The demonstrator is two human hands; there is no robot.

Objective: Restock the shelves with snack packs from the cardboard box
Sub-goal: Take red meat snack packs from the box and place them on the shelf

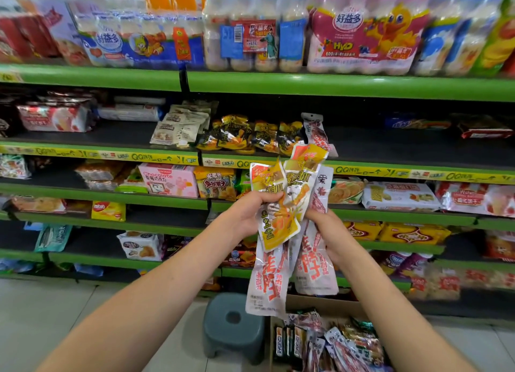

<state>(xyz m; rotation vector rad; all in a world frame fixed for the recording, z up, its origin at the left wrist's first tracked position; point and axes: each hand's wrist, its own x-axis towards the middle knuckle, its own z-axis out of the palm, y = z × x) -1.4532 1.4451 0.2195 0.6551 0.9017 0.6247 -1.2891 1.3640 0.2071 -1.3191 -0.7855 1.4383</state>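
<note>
Both hands hold a bunch of snack packs in front of the green shelves (278, 84). My left hand (248, 213) grips the yellow packs (278, 227) near their middle. My right hand (331, 235) holds the white packs with red lettering (315, 268), which hang downward. The cardboard box (320, 305) stands on the floor below, full of several more packs (345, 346). On the second shelf, yellow-and-black packs (242, 135) and one white-red pack (316, 132) lie just above my hands.
A grey plastic stool (232, 324) stands on the tiled floor left of the box. Bottled drink multipacks (362, 37) fill the top shelf. Biscuit and wafer packs (167, 179) sit on the lower shelves. The second shelf has bare dark stretches (404, 146) to the right.
</note>
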